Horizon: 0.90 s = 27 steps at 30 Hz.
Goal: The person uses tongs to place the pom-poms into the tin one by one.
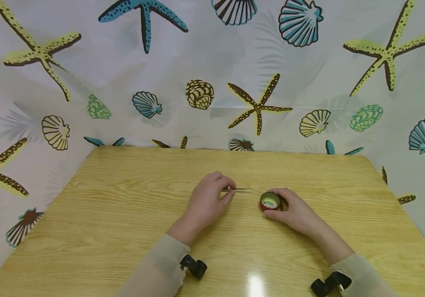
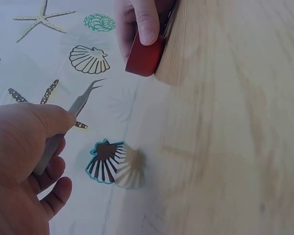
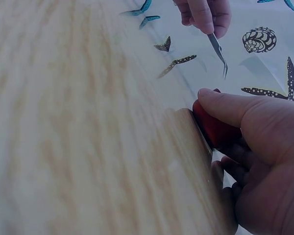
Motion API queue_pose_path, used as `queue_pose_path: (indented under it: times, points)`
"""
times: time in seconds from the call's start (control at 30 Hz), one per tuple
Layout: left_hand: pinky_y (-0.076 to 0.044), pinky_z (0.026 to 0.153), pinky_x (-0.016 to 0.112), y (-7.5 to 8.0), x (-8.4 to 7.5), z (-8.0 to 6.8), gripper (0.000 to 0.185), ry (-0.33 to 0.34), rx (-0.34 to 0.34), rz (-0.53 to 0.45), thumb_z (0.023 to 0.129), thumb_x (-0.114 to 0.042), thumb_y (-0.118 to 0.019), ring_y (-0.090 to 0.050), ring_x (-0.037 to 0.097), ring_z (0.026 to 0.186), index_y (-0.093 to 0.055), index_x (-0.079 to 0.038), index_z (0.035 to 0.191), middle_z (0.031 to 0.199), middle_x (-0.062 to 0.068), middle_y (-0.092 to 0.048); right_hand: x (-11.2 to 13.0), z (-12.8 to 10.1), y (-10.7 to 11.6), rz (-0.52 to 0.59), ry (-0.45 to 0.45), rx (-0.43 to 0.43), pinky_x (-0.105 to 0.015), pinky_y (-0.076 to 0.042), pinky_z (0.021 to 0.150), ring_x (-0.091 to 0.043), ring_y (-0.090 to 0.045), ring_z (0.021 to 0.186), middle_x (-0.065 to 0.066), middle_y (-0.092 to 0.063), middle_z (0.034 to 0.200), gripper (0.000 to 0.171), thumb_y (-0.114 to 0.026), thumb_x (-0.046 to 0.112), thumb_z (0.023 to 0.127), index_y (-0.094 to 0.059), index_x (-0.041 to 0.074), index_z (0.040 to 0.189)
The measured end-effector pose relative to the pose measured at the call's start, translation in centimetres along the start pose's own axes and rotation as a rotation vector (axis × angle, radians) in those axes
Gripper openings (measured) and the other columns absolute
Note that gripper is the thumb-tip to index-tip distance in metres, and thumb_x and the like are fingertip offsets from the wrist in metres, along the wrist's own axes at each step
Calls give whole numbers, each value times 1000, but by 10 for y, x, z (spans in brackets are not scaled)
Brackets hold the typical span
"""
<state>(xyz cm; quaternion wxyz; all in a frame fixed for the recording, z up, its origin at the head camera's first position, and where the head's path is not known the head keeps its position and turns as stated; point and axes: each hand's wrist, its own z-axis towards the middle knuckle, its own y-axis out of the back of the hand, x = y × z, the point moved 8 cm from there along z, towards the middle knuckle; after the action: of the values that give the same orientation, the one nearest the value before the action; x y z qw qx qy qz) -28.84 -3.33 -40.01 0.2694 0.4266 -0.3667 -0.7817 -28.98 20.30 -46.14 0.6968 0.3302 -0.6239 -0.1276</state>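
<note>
My left hand (image 1: 207,199) pinches a pair of metal tweezers (image 1: 241,190) between thumb and fingers. Their thin, bent tips point right, slightly apart from each other in the left wrist view. Just beyond those tips is a small round red container (image 1: 270,203) with small multicoloured bits showing in its top; what they are is too small to tell. My right hand (image 1: 297,213) grips this container from the right, thumb on the near side and fingers on the far side. In the right wrist view, the tweezers (image 3: 216,49) are apart from the red container (image 3: 218,128).
Both hands are over a wood-grain table (image 1: 123,198). A white cloth (image 1: 205,53) printed with starfish and shells hangs behind the table and along its sides. Black camera mounts (image 1: 193,266) sit on both wrists, over beige sleeves (image 1: 160,264).
</note>
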Motion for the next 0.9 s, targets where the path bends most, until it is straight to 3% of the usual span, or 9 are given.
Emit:
queue_pose_path:
  times: [0.53, 0.9]
  points:
    - [-57, 84, 41, 8, 29, -8, 5, 83, -32, 48, 102, -11, -81, -65, 21, 92, -78, -10, 107, 101, 2, -72, 1, -1, 0, 20, 6, 6, -63, -39, 120, -41, -53, 145, -17, -62, 150, 65, -88, 33, 99, -61, 8, 153]
    - [-58, 84, 42, -1, 45, -3, 5, 139, -12, 67, 102, -12, -81, -67, 22, 90, -78, -10, 106, 98, 2, -72, 3, -1, 0, 32, 14, 9, -63, -38, 121, -40, -52, 146, -18, -61, 150, 65, -87, 32, 99, -61, 7, 153]
